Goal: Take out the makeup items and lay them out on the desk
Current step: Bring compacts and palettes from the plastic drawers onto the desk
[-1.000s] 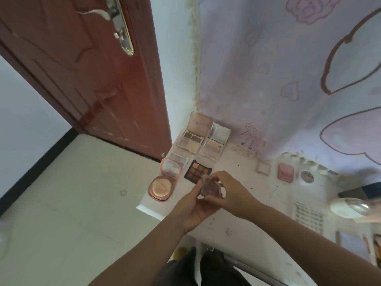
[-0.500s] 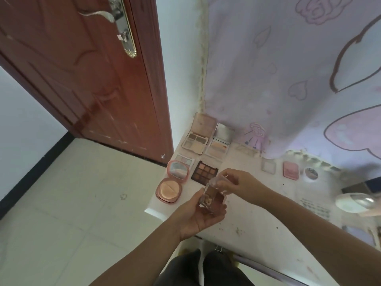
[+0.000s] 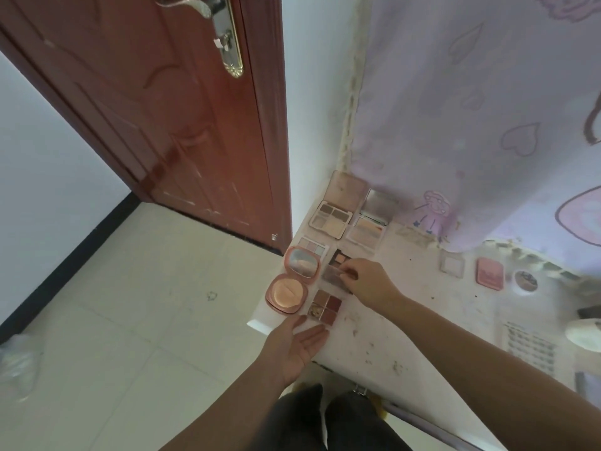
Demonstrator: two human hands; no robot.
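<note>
Four-pan palette (image 3: 325, 308) lying open near the worktop (image 3: 419, 320) corner edge, beside an open powder compact (image 3: 287, 288). Left grip (image 3: 297, 345) flat and slack, palm up, empty, just below the palette at the edge. Right grip (image 3: 366, 278) pinching the clear lid (image 3: 335, 275) beyond it.

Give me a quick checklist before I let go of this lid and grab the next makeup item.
1. Small quad palette flat on desk: ok.
2. Its clear lid folded fully back: cannot tell, right hand pinches it.
3. Left hand free: ok, open palm up.
4. Quad clear of round compact: ok, beside it.
5. Quad away from desk edge: not ok, sits near the corner.
6. Dark palette uncovered: not ok, lid and hand overlap it.
</note>
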